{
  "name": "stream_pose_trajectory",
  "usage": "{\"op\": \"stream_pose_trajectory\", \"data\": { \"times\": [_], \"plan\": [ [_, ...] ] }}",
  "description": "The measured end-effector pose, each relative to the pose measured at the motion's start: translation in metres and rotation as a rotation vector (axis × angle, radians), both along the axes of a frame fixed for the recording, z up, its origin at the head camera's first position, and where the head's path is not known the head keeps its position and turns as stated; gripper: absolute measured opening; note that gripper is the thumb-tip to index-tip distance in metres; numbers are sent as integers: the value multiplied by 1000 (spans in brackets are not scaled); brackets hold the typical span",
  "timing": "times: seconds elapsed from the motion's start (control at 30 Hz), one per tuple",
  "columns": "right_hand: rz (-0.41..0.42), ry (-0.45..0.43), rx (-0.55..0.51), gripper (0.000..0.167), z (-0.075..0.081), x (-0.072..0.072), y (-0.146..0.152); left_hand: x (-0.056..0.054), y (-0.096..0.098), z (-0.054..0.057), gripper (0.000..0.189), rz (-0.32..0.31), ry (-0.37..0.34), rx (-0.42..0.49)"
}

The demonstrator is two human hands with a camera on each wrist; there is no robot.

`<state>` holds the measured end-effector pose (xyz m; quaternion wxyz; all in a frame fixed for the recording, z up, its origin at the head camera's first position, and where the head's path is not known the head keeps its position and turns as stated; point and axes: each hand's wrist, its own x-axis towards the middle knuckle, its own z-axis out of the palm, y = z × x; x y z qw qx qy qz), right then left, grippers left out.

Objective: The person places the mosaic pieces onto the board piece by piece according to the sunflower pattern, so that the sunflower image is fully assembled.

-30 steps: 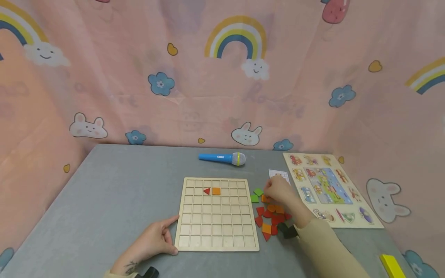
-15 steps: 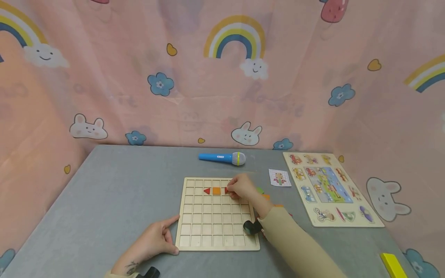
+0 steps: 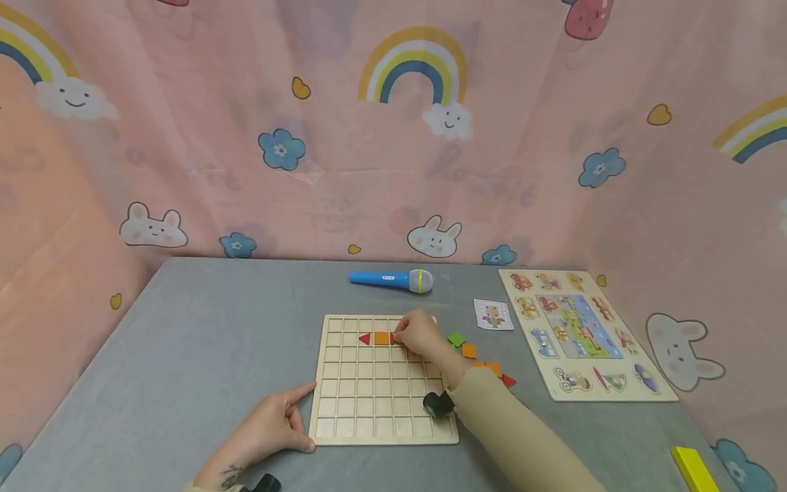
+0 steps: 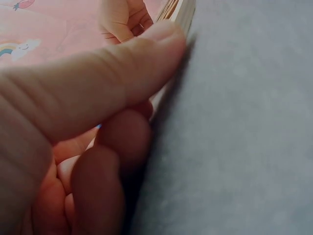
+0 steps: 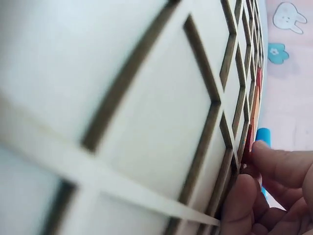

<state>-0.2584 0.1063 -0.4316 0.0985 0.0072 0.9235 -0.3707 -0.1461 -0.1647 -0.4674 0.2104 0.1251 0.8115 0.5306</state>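
The step in hand looks to be seating a coloured piece in the grid. The right hand (image 3: 420,333) pinches a small flat red piece (image 5: 249,142) between thumb and fingers at a cell of the pale wooden grid board (image 3: 366,403), in the second row from the far edge. Most of that piece is hidden by the fingers, so I cannot be sure of its outline or whether it already lies flat. Just to its left sits a flat orange square (image 3: 381,338), and beyond that a flat red triangle (image 3: 365,339). The left hand (image 3: 270,425) rests at the board's left side on the grey desk (image 3: 246,328), forefinger straight against the edge and thumb at the near corner, seemingly to steady it. Past the right edge, a green square piece (image 3: 456,339) and other loose pieces lie partly behind the forearm, near a small white printed card (image 3: 493,315). The next move, I judge, calls for squaring the red piece with its cell walls, pressing it down lightly and letting go without nudging the orange neighbour.
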Motion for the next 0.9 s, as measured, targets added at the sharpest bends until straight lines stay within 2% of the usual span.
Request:
{"op": "stream_pose_trajectory", "data": {
  "times": [0.17,0.3,0.4,0.5,0.67,0.77,0.9],
  "plan": [
    [24,24,50,11,15,-1,17,1,1,0,103,4,-4,-6],
    [34,55,129,16,28,1,52,0,1,-1,103,10,6,-14],
    [23,48,201,18,32,9,78,0,0,-2,103,15,6,-13],
    [5,8,277,18,31,20,98,0,-1,-2,103,16,6,-16],
    [43,-65,423,15,18,40,114,-1,-2,-2,103,16,5,-16],
    [57,-63,486,11,10,48,118,-1,-1,-2,103,12,4,-14],
    [50,-32,496,9,5,55,118,-1,-1,-3,103,9,6,-20]
  ]
}}
